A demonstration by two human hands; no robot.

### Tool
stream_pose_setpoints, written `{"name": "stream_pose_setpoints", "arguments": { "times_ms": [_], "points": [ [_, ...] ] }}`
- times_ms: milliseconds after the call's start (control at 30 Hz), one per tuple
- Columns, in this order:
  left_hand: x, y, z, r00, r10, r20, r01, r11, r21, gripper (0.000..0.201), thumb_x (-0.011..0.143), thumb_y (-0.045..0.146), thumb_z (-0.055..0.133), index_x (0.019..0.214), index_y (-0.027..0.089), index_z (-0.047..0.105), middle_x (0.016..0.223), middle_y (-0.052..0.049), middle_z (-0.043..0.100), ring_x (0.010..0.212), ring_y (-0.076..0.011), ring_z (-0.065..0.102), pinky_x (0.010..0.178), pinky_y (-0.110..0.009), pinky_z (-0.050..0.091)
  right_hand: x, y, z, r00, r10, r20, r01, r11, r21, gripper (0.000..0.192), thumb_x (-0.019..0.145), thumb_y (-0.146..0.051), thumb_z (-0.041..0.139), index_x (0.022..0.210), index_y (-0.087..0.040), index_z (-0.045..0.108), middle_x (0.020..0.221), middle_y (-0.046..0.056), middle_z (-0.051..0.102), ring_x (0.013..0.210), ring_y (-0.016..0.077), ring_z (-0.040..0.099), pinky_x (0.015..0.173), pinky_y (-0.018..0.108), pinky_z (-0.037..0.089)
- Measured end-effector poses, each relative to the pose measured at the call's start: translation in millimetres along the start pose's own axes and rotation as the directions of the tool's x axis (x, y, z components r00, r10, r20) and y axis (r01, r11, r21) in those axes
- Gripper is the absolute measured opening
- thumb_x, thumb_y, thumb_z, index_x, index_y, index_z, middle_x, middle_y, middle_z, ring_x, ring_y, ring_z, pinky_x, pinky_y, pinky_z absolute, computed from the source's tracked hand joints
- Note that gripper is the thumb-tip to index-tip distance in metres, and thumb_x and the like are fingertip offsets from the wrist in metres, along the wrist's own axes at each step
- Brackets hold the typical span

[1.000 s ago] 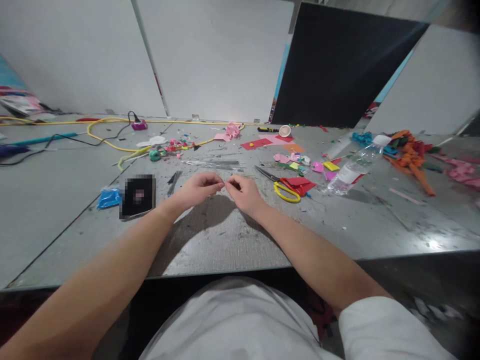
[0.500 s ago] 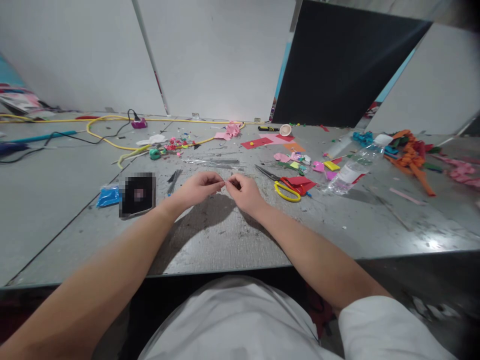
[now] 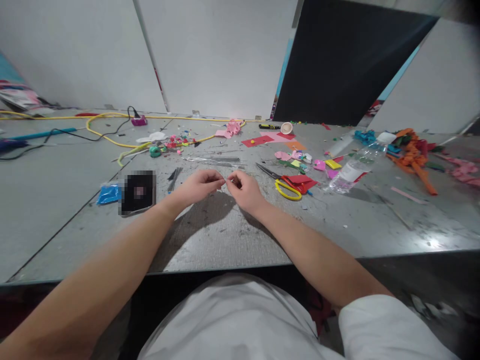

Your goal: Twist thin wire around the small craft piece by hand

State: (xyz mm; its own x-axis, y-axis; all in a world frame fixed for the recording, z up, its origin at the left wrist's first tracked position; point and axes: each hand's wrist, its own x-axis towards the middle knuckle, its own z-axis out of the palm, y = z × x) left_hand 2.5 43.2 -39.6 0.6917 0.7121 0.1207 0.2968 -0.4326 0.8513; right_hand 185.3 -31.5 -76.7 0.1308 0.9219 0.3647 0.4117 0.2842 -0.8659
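Observation:
Over the grey table (image 3: 225,245), my left hand (image 3: 201,186) and my right hand (image 3: 243,189) meet fingertip to fingertip. Both are closed in a pinch. Whatever lies between the fingertips is too small to make out. Just beyond them, thin grey wires (image 3: 213,161) lie in a loose bundle. Scissors with yellow and red handles (image 3: 288,190) rest to the right of my right hand, blades pointing away to the left. Short dark strips (image 3: 174,179) lie beside my left wrist.
A dark tablet-like device (image 3: 148,192) and a blue packet (image 3: 108,194) lie left. A clear plastic bottle (image 3: 352,170) stands right, near orange crumpled material (image 3: 410,160). Red paper (image 3: 258,141), a yellow cable (image 3: 198,119) and small colourful scraps (image 3: 176,142) lie farther back.
The fingertips of my two hands have drawn very slightly apart. Both hands keep their pinch in the same place, and the view has shifted a little.

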Motion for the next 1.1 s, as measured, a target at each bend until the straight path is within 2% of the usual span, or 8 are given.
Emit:
{"name": "stream_pose_setpoints", "arguments": {
  "times_ms": [267,533,833,1100],
  "points": [
    [-1.2,1.4,-0.2,1.0,0.025,0.013,-0.025,1.0,-0.012,0.028,0.09,0.046,0.072,0.082,0.019,0.07,0.069,0.0,0.064,0.065,-0.0146,0.057,0.061,-0.027,0.043,0.7,-0.3,-1.7,1.0,-0.007,0.028,0.007,1.0,-0.013,0.011,0.094,-0.033,0.062,0.086,-0.025,0.061,0.062,-0.006,0.049,0.06,0.0152,0.045,0.063,0.031,0.036],
    [-1.0,-0.4,0.1,1.0,0.016,0.01,-0.017,0.999,0.03,0.027,0.089,0.045,0.071,0.083,0.019,0.071,0.07,0.0,0.062,0.066,-0.0142,0.054,0.06,-0.026,0.04,1.3,3.2,-2.2,0.999,-0.019,0.047,0.02,1.0,-0.018,0.015,0.094,-0.036,0.062,0.087,-0.023,0.065,0.064,-0.005,0.053,0.061,0.0152,0.046,0.064,0.032,0.036],
    [-0.2,-2.7,0.3,1.0,0.023,0.015,-0.024,0.999,0.04,0.027,0.089,0.046,0.073,0.085,0.019,0.072,0.072,-0.001,0.065,0.068,-0.0148,0.056,0.061,-0.027,0.041,0.7,2.1,-2.2,0.998,0.006,0.055,-0.004,1.0,-0.03,0.014,0.095,-0.035,0.061,0.086,-0.024,0.062,0.065,-0.004,0.055,0.061,0.0155,0.048,0.064,0.032,0.036],
    [-4.6,5.9,1.4,1.0,-0.019,0.008,0.019,1.0,0.0,0.026,0.091,0.044,0.071,0.085,0.019,0.07,0.069,0.0,0.062,0.063,-0.014,0.054,0.056,-0.026,0.038,0.9,2.3,-2.3,0.999,-0.022,0.046,0.022,1.0,-0.001,0.016,0.096,-0.037,0.061,0.086,-0.024,0.061,0.065,-0.005,0.054,0.061,0.0158,0.049,0.063,0.032,0.035]
  ]
}}
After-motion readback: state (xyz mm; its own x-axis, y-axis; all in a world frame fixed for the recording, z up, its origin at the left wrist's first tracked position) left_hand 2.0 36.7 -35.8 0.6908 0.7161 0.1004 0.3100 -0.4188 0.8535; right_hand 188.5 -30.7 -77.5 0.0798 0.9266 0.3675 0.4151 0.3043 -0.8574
